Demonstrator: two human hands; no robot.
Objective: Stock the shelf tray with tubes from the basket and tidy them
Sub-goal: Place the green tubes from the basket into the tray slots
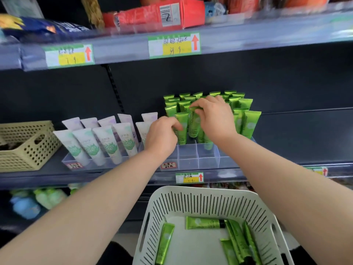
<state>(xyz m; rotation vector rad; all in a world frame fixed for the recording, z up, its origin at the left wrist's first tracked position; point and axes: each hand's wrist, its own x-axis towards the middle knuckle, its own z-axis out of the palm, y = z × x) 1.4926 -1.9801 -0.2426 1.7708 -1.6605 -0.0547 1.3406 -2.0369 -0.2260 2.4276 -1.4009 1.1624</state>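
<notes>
Both hands work at the tray (208,162) on the middle shelf, seating green tubes cap-down in its cells. The left hand (162,135) has its fingers curled round the left tube (182,131) about midway up. The right hand (214,116) pinches the crimped top of the right tube (193,125) between thumb and fingertips. The two tubes stand side by side at the front of the green block. The step, as I judge it, is setting these two upright and square with the rows behind. To do it well, press each cap down to the cell floor before letting go, since a tube that rides high will likely lean on its neighbour. Steady from the top with the pinch and guide from the body with the other hand, rather than squeezing hard: the soft walls would probably dent. Turn the printed faces forward to match those at the right end. Fill from the back forward, as the front cells (187,153) are mostly bare and leave room for fingers. Take care not to knock the white tubes (107,142) just beside the left wrist. Loose tubes (204,223) lie flat in the basket (191,190) below the shelf, so the stocking looks well short of finished.
</notes>
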